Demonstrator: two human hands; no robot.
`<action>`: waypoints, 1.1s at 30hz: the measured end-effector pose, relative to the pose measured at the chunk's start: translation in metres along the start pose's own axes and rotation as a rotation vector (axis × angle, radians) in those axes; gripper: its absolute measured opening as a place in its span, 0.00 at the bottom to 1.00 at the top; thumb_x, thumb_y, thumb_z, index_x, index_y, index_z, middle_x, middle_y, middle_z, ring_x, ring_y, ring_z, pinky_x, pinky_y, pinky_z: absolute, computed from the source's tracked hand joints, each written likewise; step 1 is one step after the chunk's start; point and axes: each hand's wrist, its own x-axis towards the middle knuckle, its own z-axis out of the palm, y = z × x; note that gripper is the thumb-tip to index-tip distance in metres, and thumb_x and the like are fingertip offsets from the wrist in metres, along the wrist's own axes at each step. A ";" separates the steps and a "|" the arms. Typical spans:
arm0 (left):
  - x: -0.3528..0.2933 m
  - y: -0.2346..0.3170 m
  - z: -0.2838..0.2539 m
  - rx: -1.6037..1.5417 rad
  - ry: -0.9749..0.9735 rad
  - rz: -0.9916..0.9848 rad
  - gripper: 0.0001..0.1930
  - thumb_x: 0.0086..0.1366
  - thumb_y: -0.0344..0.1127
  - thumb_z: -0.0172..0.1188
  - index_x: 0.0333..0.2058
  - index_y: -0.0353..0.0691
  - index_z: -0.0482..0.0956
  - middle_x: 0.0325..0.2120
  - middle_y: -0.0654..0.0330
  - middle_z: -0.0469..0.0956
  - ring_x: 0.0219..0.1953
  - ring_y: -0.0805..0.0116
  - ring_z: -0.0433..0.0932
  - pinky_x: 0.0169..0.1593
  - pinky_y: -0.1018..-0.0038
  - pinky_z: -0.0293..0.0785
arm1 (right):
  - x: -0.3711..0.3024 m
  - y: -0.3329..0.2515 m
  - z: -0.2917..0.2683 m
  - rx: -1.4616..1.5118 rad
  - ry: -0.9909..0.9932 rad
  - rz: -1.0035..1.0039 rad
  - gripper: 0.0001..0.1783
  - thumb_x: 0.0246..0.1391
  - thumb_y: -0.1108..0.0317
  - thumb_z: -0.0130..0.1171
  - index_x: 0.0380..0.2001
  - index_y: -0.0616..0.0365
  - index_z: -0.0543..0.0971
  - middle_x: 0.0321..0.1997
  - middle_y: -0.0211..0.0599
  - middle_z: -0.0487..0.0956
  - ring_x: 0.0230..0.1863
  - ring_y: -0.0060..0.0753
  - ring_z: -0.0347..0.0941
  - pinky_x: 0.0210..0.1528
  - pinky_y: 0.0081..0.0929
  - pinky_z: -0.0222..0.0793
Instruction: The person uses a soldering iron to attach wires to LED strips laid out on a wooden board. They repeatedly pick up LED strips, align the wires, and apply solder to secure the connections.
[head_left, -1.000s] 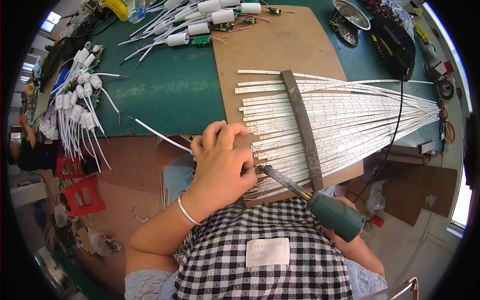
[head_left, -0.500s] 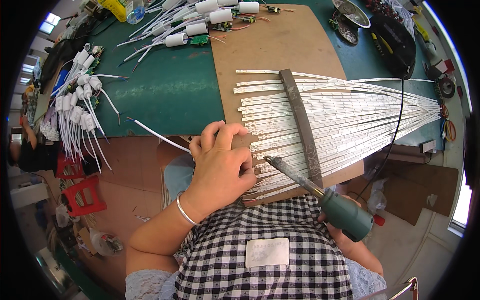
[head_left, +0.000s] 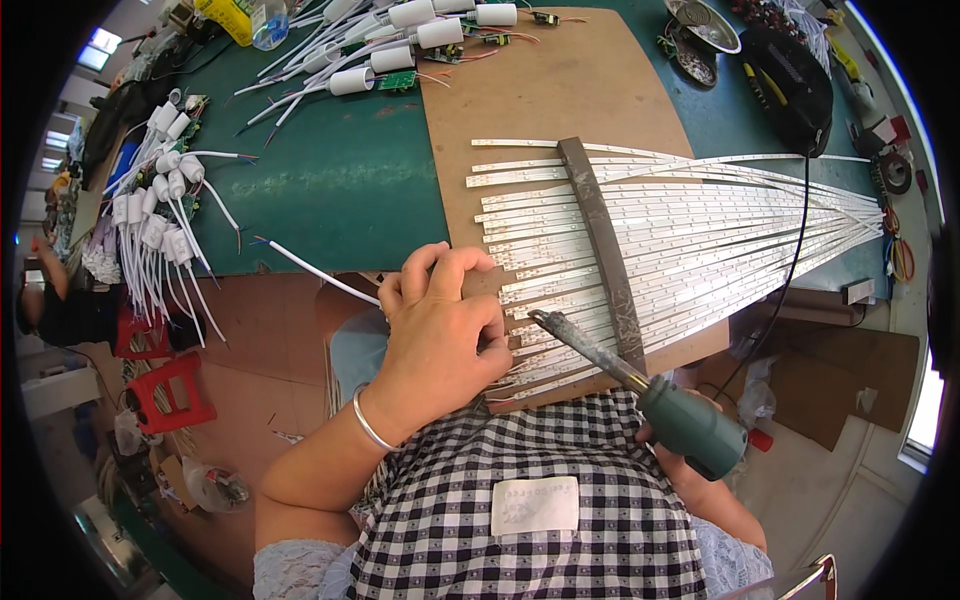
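Bent over the near left ends of the LED strips (head_left: 680, 240), my left hand (head_left: 440, 335) has its thumb and fingers closed. A white cable (head_left: 320, 273) with bare-ended wires runs out from behind it to the left; what lies at the fingertips is hidden. My right hand (head_left: 685, 470), mostly covered, grips the green handle of a soldering iron (head_left: 690, 428). The iron's dark tip rests at or just above the strip ends, beside my left fingers. Across the fanned strips lies a dark bar (head_left: 602, 245).
Brown board (head_left: 560, 80) lies under the strips on the green table (head_left: 330, 200). White lamp housings with circuit boards (head_left: 440, 35) lie at the back, and more housings (head_left: 160, 190) at the left. A metal dish (head_left: 710, 25) and black pouch (head_left: 790, 90) stand back right. A black cord (head_left: 803, 220) crosses the strips.
Both hands, the soldering iron and the strips stay in almost the same place; only a very slight shift of the view shows.
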 end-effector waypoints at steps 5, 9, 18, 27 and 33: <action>0.000 0.000 0.000 0.001 0.001 -0.003 0.05 0.43 0.32 0.64 0.16 0.44 0.76 0.53 0.61 0.65 0.60 0.49 0.54 0.58 0.49 0.45 | 0.004 -0.006 0.000 -0.049 -0.016 0.014 0.19 0.50 0.69 0.60 0.46 0.63 0.76 0.47 0.42 0.76 0.48 0.39 0.73 0.50 0.31 0.67; -0.001 0.002 -0.001 0.014 0.008 -0.003 0.05 0.43 0.32 0.64 0.16 0.44 0.76 0.53 0.61 0.65 0.60 0.49 0.54 0.58 0.50 0.45 | 0.004 -0.005 -0.001 -0.070 -0.014 0.011 0.18 0.50 0.68 0.60 0.45 0.62 0.77 0.46 0.42 0.76 0.47 0.40 0.73 0.50 0.31 0.67; -0.002 0.002 -0.002 0.032 0.043 0.022 0.04 0.44 0.32 0.63 0.18 0.45 0.76 0.51 0.62 0.68 0.59 0.51 0.58 0.58 0.51 0.48 | 0.000 -0.001 0.002 0.022 0.057 0.058 0.21 0.51 0.63 0.62 0.45 0.65 0.74 0.38 0.38 0.79 0.35 0.31 0.77 0.40 0.27 0.73; -0.026 -0.024 -0.011 -0.274 0.057 0.128 0.12 0.47 0.32 0.67 0.33 0.47 0.78 0.49 0.62 0.72 0.57 0.54 0.64 0.60 0.58 0.52 | 0.006 0.002 0.010 0.150 0.201 0.029 0.35 0.56 0.41 0.54 0.51 0.63 0.70 0.26 0.34 0.76 0.26 0.20 0.68 0.30 0.17 0.62; -0.025 -0.015 0.000 -0.212 0.110 0.084 0.14 0.48 0.38 0.69 0.35 0.47 0.78 0.41 0.65 0.74 0.49 0.60 0.67 0.55 0.62 0.54 | 0.010 0.001 0.015 0.235 0.212 0.023 0.35 0.54 0.42 0.58 0.51 0.63 0.71 0.27 0.34 0.76 0.27 0.21 0.70 0.29 0.17 0.62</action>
